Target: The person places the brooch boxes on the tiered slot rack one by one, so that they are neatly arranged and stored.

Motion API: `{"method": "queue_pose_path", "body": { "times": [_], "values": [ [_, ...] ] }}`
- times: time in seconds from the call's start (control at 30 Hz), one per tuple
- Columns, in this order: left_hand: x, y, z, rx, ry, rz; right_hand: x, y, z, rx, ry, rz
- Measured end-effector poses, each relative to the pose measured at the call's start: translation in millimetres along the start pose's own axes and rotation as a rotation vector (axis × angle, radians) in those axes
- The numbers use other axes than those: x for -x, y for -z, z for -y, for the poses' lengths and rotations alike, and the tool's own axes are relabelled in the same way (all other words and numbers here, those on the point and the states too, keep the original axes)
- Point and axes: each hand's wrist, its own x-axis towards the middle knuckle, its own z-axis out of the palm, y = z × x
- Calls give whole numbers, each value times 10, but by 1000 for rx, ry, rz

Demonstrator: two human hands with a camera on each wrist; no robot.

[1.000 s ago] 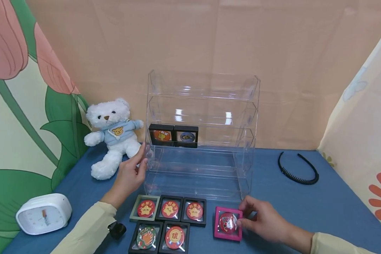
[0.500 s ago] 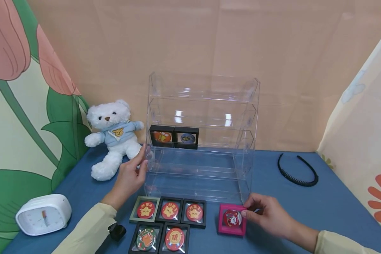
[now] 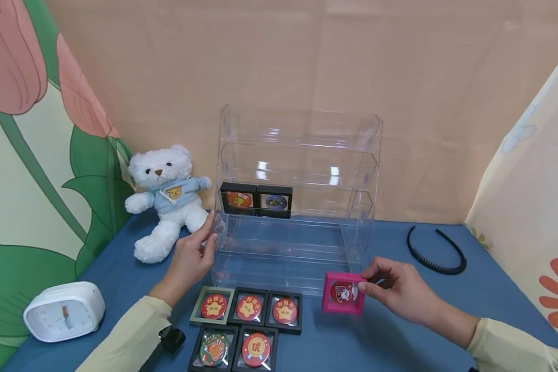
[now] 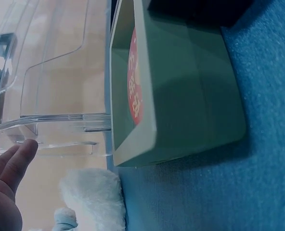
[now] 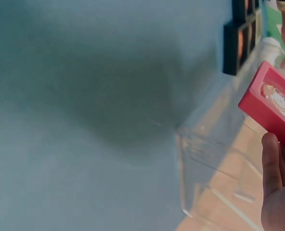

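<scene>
Here, right fingers (image 3: 380, 266) pinch pink frame (image 3: 344, 293); unclenched left fingers (image 3: 204, 228) touch rack (image 3: 307, 188) near bear (image 3: 169, 201).

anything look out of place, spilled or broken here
Nothing looks spilled or broken. The headband might seem out of place: it lies off by itself on the table, apart from the rack and the pink frame in the right hand.

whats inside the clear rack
Two black frames with round badges stand side by side in the clear rack, toward its left end; they cover whatever is directly behind them.
</scene>
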Motion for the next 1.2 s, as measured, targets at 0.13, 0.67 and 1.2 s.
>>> {"method": "queue_pose_path", "body": {
  "times": [0.13,0.67,1.2],
  "values": [
    [-12,7,-3,1,0,6,-86,83,66,48,48,-64],
    [-12,25,-24,-5,1,2,-407,349,282,141,150,-185],
    [20,8,-19,1,-4,8,-769,285,387,135,153,-238]
  ]
}}
